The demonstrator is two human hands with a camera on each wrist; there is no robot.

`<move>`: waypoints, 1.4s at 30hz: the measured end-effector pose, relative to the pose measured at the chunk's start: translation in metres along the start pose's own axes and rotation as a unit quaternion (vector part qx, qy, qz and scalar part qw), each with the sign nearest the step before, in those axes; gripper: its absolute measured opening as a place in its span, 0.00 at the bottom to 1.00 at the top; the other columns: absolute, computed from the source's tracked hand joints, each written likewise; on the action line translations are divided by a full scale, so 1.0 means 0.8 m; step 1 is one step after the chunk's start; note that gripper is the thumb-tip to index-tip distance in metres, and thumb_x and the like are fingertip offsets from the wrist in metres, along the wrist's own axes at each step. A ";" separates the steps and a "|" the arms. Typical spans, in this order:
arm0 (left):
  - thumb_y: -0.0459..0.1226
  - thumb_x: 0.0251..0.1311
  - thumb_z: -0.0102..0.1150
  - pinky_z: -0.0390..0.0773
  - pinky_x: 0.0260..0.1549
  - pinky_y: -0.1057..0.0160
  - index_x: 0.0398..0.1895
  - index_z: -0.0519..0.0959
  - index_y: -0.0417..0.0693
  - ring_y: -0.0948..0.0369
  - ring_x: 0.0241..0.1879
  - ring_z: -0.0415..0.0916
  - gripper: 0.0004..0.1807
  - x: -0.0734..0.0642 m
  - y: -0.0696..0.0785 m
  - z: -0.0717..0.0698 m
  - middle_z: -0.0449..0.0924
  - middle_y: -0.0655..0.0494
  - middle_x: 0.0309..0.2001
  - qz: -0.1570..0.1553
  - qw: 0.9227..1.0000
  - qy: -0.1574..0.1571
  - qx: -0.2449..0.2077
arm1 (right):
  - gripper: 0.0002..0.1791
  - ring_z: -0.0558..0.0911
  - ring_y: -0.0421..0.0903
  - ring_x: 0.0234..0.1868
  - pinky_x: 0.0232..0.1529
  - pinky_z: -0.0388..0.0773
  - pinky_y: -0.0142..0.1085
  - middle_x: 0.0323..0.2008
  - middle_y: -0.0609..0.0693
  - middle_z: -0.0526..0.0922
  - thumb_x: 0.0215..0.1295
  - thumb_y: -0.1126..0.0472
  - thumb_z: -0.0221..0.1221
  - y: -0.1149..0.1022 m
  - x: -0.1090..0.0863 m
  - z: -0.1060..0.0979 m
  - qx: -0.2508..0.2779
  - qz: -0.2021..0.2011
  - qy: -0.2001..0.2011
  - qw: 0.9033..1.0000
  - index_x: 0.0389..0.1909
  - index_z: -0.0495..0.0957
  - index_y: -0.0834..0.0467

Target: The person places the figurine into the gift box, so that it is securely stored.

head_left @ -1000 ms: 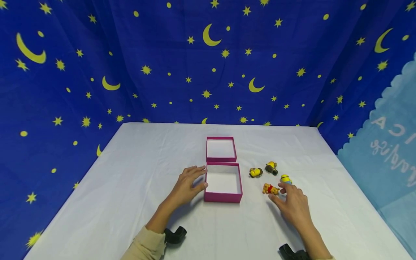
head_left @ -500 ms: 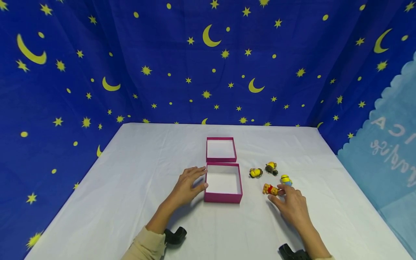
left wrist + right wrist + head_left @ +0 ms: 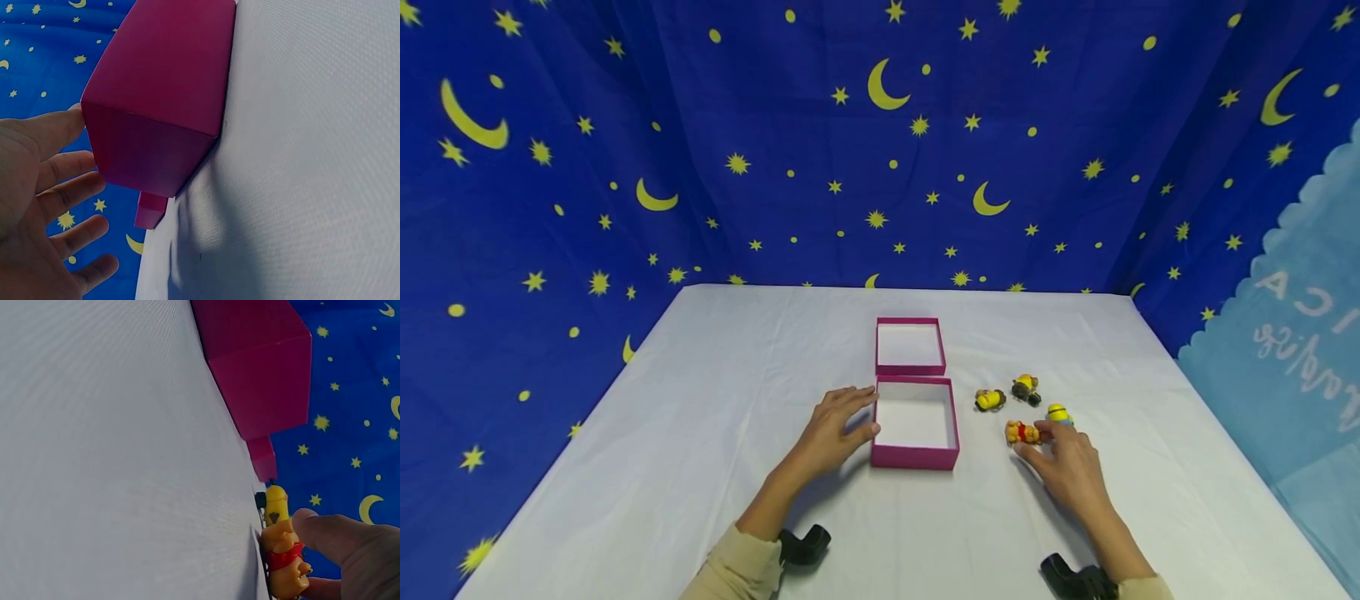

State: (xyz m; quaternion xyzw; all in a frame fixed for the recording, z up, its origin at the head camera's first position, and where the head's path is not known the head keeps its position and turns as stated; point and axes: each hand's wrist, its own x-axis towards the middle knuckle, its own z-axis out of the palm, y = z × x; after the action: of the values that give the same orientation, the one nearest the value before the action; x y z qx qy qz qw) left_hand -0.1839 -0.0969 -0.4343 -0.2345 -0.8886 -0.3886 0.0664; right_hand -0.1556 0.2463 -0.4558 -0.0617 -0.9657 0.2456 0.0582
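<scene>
My right hand [image 3: 1072, 471] pinches a small Winnie the Pooh figurine [image 3: 1021, 432] in a red shirt, thumb on the near side and fingers on the far side; its head end is partly hidden. In the right wrist view the figurine [image 3: 284, 559] is very close to the tabletop. Beside the fingertips lies a yellow and blue minion figurine [image 3: 1058, 413]. My left hand [image 3: 832, 429] rests with spread, fairly straight fingers against the left wall of a magenta box [image 3: 914, 457] with a white inside. In the left wrist view, the thumb and fingertips meet the box's edge [image 3: 144, 147].
Behind the box lies its matching magenta lid [image 3: 911, 369], inside facing up. Two more yellow toy figurines, one nearer [image 3: 990, 400] and one farther [image 3: 1026, 389], lie right of the box. A white cloth [image 3: 760, 358] covers the table; a blue star-patterned curtain [image 3: 820, 142] hangs around it.
My right hand has moved slightly left and closed around the Pooh figurine, which has shifted a little away from me. My left hand and the box have stayed put.
</scene>
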 end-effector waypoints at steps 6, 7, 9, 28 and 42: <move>0.40 0.58 0.61 0.60 0.60 0.41 0.59 0.74 0.42 0.46 0.66 0.61 0.25 0.000 0.000 0.000 0.73 0.50 0.63 -0.007 1.000 -0.003 -0.004 | 0.30 0.73 0.54 0.42 0.41 0.65 0.46 0.48 0.63 0.80 0.55 0.50 0.64 0.002 0.006 0.002 0.008 -0.017 0.005 1.000 0.55 0.73 0.64; 0.40 0.58 0.61 0.60 0.60 0.41 0.59 0.74 0.42 0.46 0.66 0.61 0.25 0.000 0.000 0.000 0.73 0.50 0.63 -0.008 1.000 -0.004 -0.005 | 0.30 0.73 0.54 0.42 0.41 0.65 0.46 0.48 0.63 0.80 0.55 0.50 0.65 0.002 0.007 0.002 0.007 -0.023 0.006 1.000 0.55 0.74 0.64; 0.40 0.58 0.61 0.59 0.61 0.41 0.59 0.74 0.42 0.46 0.66 0.61 0.25 0.000 0.000 0.001 0.72 0.50 0.63 -0.009 1.000 -0.006 -0.006 | 0.30 0.74 0.56 0.43 0.43 0.66 0.48 0.48 0.63 0.80 0.55 0.51 0.65 0.002 0.008 0.002 0.007 -0.035 0.009 0.999 0.54 0.74 0.65; 0.40 0.58 0.61 0.59 0.61 0.42 0.60 0.74 0.42 0.46 0.67 0.60 0.26 0.001 0.002 -0.001 0.72 0.51 0.64 -0.012 1.000 -0.008 -0.009 | 0.27 0.74 0.56 0.48 0.47 0.65 0.49 0.51 0.62 0.80 0.54 0.54 0.66 -0.001 0.016 0.010 0.044 -0.061 -0.005 0.997 0.54 0.75 0.61; 0.40 0.58 0.62 0.58 0.63 0.40 0.61 0.72 0.43 0.46 0.67 0.60 0.27 0.002 -0.002 0.000 0.70 0.51 0.65 0.001 1.000 -0.010 -0.011 | 0.26 0.77 0.54 0.48 0.46 0.71 0.48 0.51 0.60 0.80 0.54 0.52 0.66 -0.002 0.019 0.010 0.052 -0.072 -0.017 0.996 0.54 0.76 0.57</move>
State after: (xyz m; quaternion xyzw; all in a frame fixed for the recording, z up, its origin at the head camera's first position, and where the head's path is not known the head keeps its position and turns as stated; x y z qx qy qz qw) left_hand -0.1858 -0.0973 -0.4351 -0.2403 -0.8846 -0.3958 0.0554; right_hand -0.1718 0.2435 -0.4606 0.0149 -0.9545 0.2912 0.0620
